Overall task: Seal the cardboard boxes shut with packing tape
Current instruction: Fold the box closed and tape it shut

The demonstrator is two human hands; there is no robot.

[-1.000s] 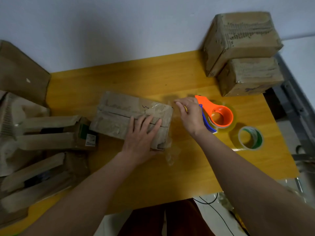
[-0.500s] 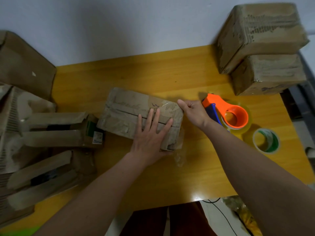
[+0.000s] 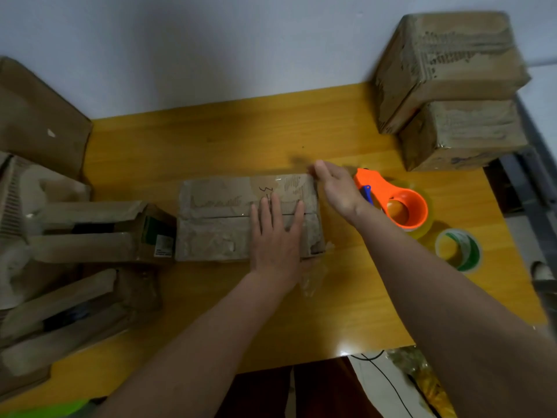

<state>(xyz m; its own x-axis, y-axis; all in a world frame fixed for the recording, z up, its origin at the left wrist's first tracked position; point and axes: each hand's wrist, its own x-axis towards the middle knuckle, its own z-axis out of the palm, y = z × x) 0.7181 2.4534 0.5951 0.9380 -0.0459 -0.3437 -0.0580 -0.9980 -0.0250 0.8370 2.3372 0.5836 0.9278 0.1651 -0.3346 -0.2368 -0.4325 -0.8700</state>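
Brown cardboard box (image 3: 241, 218) sits mid-frame on the yellow table (image 3: 211, 140). Left hand (image 3: 275, 236) presses flat on top, fingers spread. Right hand (image 3: 334, 191), fingers straight, touches its right end. Loose tape might wrinkle if the box slides.

Both hands (image 3: 275, 233) flat against the cardboard box (image 3: 223, 218)
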